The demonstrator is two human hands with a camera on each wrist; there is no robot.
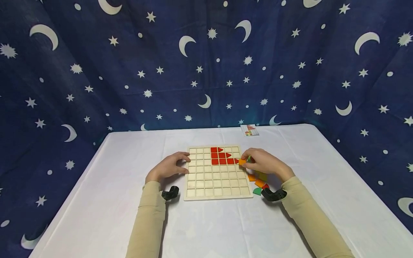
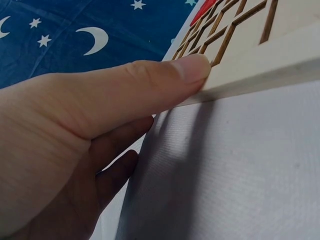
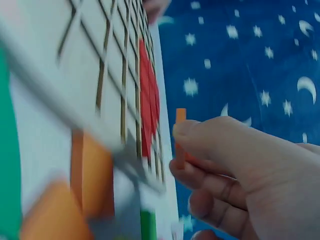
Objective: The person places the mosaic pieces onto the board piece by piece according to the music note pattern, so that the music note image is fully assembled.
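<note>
A pale wooden grid board [image 1: 208, 183] lies on the table, with red square and pointed tiles [image 1: 223, 161] set in three of its upper rows. My left hand [image 1: 167, 166] is at the board's left edge; in the left wrist view its thumb [image 2: 192, 69] rests against the rim, the fingers loosely bent lower down. Over the right edge, my right hand [image 1: 267, 161] pinches a thin orange tile [image 3: 180, 116] between thumb and fingertips. That tile overlaps the board's rim in the head view, close to the last red point of the third row.
Loose pieces lie right of the board: orange tiles [image 1: 259, 183], a yellow one [image 1: 262, 176], a green rounded one [image 1: 257, 191] and a red one [image 1: 266, 186]. A small pattern card [image 1: 250, 130] lies at the table's back edge. A starry curtain [image 1: 206, 71] hangs behind.
</note>
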